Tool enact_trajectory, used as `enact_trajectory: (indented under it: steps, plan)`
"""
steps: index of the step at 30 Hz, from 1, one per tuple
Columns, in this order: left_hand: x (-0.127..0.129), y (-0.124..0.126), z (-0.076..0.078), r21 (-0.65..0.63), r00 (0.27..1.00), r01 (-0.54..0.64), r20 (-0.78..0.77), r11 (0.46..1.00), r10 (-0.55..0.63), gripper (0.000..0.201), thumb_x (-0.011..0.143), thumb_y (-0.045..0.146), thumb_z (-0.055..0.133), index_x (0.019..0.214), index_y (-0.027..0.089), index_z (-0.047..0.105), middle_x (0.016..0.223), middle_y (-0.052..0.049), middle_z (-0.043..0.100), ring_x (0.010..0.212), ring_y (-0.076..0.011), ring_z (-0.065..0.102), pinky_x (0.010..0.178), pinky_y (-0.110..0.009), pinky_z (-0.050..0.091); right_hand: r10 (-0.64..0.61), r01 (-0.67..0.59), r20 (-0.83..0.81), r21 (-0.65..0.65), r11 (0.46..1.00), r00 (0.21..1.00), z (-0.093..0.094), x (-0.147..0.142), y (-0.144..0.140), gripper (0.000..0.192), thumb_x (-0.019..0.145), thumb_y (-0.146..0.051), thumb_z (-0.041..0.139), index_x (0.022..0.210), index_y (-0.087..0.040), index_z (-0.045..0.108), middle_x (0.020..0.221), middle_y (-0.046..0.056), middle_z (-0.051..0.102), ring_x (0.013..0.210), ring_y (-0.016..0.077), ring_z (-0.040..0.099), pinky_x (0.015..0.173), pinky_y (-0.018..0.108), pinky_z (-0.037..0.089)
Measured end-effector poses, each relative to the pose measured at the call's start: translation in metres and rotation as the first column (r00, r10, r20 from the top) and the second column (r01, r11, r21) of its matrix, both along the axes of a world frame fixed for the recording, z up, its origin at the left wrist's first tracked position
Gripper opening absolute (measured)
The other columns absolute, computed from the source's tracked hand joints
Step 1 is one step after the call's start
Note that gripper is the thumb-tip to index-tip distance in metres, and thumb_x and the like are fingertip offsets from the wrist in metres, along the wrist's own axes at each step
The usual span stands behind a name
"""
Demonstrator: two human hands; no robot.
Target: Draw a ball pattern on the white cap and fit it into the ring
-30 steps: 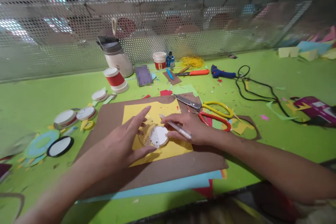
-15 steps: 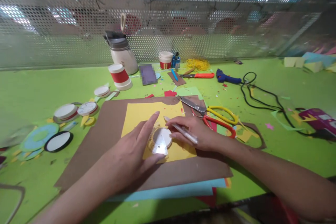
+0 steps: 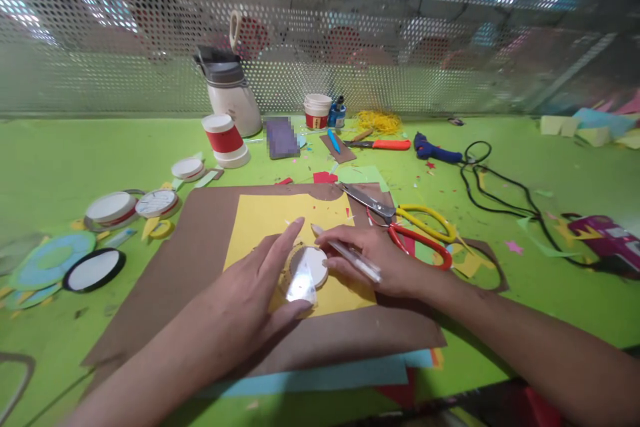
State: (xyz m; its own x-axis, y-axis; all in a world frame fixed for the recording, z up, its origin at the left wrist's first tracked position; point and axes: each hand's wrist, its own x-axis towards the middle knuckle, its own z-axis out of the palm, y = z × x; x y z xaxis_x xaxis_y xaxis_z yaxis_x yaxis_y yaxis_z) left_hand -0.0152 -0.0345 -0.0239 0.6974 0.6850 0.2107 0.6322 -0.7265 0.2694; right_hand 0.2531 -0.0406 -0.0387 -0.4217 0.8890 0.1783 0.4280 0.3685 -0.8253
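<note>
Yellow paper (image 3: pixel 265 217) lay on brown card (image 3: pixel 200 247); on it we pressed a clear protractor (image 3: pixel 299 278) over a white disc (image 3: pixel 314 263). Our left hand (image 3: pixel 245 293) lay flat, fingers spread, pinning the protractor. Our right hand (image 3: pixel 373 257) was curled around a pen (image 3: pixel 347 252), fingertips touching the disc. Scissors (image 3: pixel 405 223) lay just beside.
</note>
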Motion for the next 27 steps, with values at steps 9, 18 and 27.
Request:
enact_trajectory:
  steps: [9,18,27]
  plan:
    - [0.008,-0.003,0.0,0.025,1.0,0.01,0.021,1.0,-0.011,0.092,0.105,0.047,0.061,0.175,0.027,0.004,0.138,-0.016,0.072,0.114,-0.0318,0.078,0.091,-0.04,0.065,-0.006,0.006,0.001,0.016,1.0,1.0,0.001,0.0,-0.002,0.028,0.098,-0.028,0.068,0.122,-0.014,0.073,0.103,0.01,0.079,0.086,0.021,0.072,0.079,0.032,0.056]
    - [0.014,-0.005,-0.001,0.106,0.999,0.022,0.032,0.994,-0.025,0.085,0.107,0.047,0.055,0.174,0.025,0.007,0.137,-0.02,0.071,0.109,-0.0332,0.08,0.086,-0.044,0.067,0.025,-0.025,0.017,0.044,0.999,1.0,0.0,0.0,-0.002,0.027,0.101,-0.029,0.065,0.121,-0.013,0.073,0.104,0.012,0.081,0.085,0.0214,0.073,0.077,0.033,0.056]
    - [0.016,-0.003,-0.006,0.11,1.0,0.007,0.015,0.994,-0.009,0.086,0.104,0.047,0.06,0.171,0.021,0.013,0.137,-0.022,0.07,0.112,-0.0361,0.079,0.09,-0.048,0.067,0.03,-0.029,-0.012,0.053,0.998,0.999,0.001,0.001,0.0,0.029,0.105,-0.032,0.059,0.121,-0.013,0.074,0.11,0.013,0.083,0.091,0.0223,0.077,0.08,0.032,0.058]
